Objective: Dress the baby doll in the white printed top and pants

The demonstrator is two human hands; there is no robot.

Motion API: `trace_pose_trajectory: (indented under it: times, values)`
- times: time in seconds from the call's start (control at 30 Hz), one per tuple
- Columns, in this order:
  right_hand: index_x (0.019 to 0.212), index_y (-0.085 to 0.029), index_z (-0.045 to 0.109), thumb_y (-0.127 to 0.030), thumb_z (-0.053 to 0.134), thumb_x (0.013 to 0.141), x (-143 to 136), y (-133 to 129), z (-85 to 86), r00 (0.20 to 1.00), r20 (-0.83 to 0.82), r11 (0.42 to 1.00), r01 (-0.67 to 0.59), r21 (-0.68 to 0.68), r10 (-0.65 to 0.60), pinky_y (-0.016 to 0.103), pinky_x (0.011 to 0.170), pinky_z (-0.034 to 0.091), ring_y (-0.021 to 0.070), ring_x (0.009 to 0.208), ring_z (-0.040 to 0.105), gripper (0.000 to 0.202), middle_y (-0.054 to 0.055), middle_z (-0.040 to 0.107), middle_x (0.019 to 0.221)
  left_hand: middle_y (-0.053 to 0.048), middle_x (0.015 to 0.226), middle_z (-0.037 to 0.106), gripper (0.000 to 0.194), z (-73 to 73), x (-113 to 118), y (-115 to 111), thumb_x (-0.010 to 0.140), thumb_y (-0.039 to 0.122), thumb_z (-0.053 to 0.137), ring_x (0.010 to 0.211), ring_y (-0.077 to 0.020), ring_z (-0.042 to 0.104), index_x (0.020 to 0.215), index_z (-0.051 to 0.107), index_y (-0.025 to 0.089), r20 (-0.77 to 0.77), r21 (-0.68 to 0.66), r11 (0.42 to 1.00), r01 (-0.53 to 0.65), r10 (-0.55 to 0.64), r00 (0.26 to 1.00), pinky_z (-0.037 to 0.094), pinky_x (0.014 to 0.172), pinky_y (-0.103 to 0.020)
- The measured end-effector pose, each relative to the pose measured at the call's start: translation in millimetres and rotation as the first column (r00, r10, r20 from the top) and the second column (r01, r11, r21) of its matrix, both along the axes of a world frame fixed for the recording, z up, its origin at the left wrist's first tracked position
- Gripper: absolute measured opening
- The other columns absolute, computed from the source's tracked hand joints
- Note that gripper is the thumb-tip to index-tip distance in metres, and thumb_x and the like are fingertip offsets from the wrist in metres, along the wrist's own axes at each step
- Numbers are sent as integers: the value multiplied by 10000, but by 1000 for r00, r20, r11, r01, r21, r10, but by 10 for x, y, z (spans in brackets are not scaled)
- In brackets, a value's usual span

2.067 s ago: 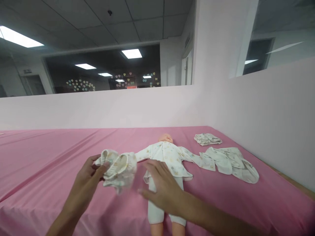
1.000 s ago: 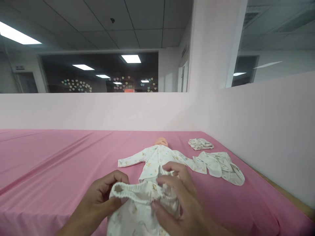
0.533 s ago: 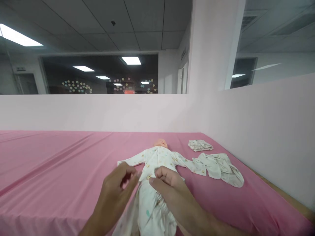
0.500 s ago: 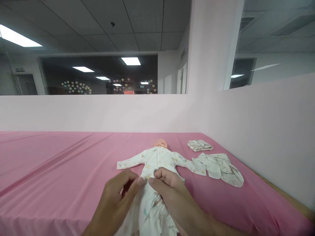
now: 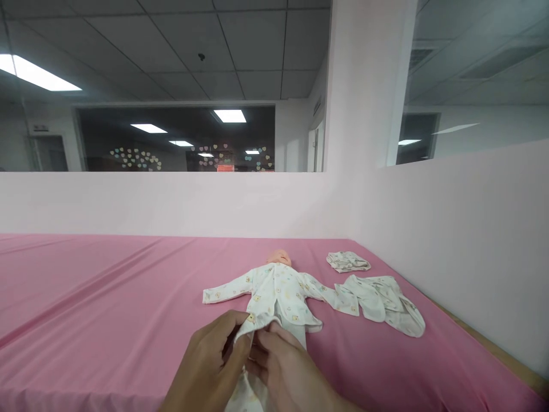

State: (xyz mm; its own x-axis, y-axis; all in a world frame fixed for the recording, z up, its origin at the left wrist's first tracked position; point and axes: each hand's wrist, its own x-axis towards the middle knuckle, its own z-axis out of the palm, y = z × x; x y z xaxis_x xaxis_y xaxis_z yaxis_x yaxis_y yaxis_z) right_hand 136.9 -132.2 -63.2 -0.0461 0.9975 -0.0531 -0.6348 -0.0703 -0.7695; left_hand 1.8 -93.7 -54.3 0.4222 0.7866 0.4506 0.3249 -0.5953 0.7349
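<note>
A doll lies on its back, head away from me, dressed in a white long-sleeved baby jacket with small printed figures. Its sleeves stretch out to both sides. My left hand pinches the lifted lower edge of the jacket's left front. Close against it, my right hand has its fingers bent at the same edge, partly beneath the cloth; its fingertips are hidden. The jacket's right front hangs loose, with plain white cloth under it. More printed white cloth shows below my hands.
Pink sheeting covers the table. A folded printed cloth lies at the back right, and a crumpled white garment lies in front of it, touching the doll's right-hand sleeve. Low white walls bound the back and right.
My hands have come together on the jacket's left front edge, which is now raised and folded up. The jacket's fronts have parted lower down. The gathered cloth near me is now mostly covered.
</note>
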Motion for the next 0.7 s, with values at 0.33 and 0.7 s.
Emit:
trace_pose_trajectory:
  times: [0.33, 0.7]
  values:
    - [1171, -210, 693, -550, 782, 731, 203, -250, -5, 870, 483, 979, -171, 114, 96, 325, 1081, 378, 240, 1271, 544, 563, 84, 635, 1304, 48, 572, 495, 337, 323, -386, 441, 820, 506, 610, 486, -106, 432, 946, 642, 194, 319, -304, 942, -143, 242, 917, 340, 443, -186]
    - [1186, -193, 676, -573, 640, 852, 8, -106, 48, 892, 442, 947, -218, 236, 95, 313, 897, 474, 211, 1015, 642, 507, 54, 707, 1021, 5, 771, 731, 179, -45, -167, -85, 927, 333, 520, 577, -138, 674, 1001, 656, 243, -73, 489, 861, -139, 199, 977, 501, 528, -191]
